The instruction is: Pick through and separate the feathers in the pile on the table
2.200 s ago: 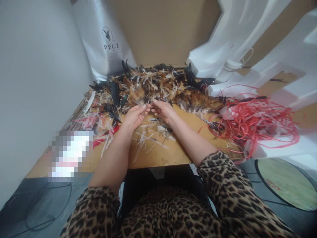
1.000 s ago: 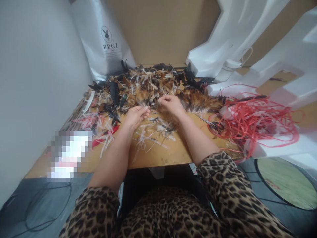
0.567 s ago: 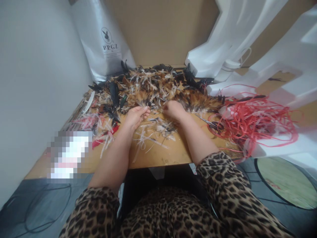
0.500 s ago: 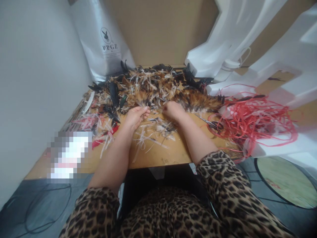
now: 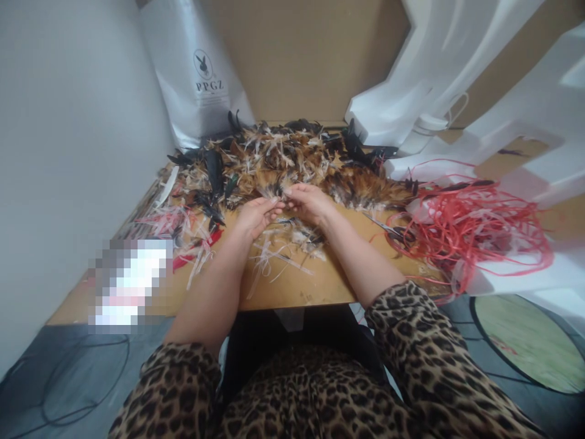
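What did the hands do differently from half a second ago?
The right hand was apart, off to the right; now it has moved left, its fingertips beside the left hand's. Whether it took anything is too small to tell. The left hand, scissors and red ribbons stayed put.

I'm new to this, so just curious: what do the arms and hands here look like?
They are a person's. The left hand and right hand show no gloves, and the forearms are bare. Both sleeves are leopard print, tan with dark spots, ending near the elbows.
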Tool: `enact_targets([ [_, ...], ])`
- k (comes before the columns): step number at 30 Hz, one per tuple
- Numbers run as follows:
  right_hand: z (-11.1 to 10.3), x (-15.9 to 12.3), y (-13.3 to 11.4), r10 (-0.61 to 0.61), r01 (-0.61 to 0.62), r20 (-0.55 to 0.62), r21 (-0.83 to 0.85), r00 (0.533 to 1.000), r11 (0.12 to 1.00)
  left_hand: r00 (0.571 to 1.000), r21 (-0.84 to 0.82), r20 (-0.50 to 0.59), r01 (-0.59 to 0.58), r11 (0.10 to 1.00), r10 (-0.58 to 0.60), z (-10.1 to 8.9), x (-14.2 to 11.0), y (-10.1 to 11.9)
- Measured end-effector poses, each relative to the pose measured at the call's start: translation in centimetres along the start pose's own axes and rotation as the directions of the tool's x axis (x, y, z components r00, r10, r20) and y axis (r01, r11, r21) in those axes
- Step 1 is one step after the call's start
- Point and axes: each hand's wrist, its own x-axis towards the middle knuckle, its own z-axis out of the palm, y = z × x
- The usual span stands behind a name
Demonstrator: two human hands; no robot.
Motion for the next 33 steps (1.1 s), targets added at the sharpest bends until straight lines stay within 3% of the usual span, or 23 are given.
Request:
enact_targets([
  [6,0.9,-0.1,0.5,-0.156,0.149,-0.048,-0.128,0.987,0.981,0.999,-0.014,0.04,0.015,1.0,-0.015,0.0,0.0,0.0],
  [15,1.4,-0.4,0.5,-0.289,0.24,-0.106,-0.333,0.951,0.912,0.998,0.033,0.055,0.007,0.999,-0.008,-0.1,0.1,-0.2],
  [21,1.7,-0.5,0.6,-0.263,0.219,-0.101,-0.32,0.959,0.922,0.997,0.078,0.063,-0.041,0.996,0.036,-0.3,0.2,-0.3],
  [25,0.3,-0.4,-0.5,-0.201,0.167,-0.061,-0.353,0.978,0.921,0.997,0.106,0.026,-0.073,0.992,0.07,-0.2,0.2,-0.4],
  [28,-2.4,0.0,-1.7,-0.268,0.17,-0.079,-0.595,0.96,0.785,0.996,0.108,-0.008,-0.089,0.99,0.09,-0.2,0.3,-0.4],
  [30,-4.3,0.3,-2.3,-0.312,0.13,-0.087,-0.78,0.946,0.612,0.995,0.112,-0.023,-0.094,0.989,0.097,-0.3,0.4,-0.5],
  [33,-6.2,0.3,-2.8,-0.217,-0.021,-0.098,-0.944,0.971,0.331,0.994,0.124,-0.044,-0.095,0.988,0.101,-0.4,0.4,-0.5],
])
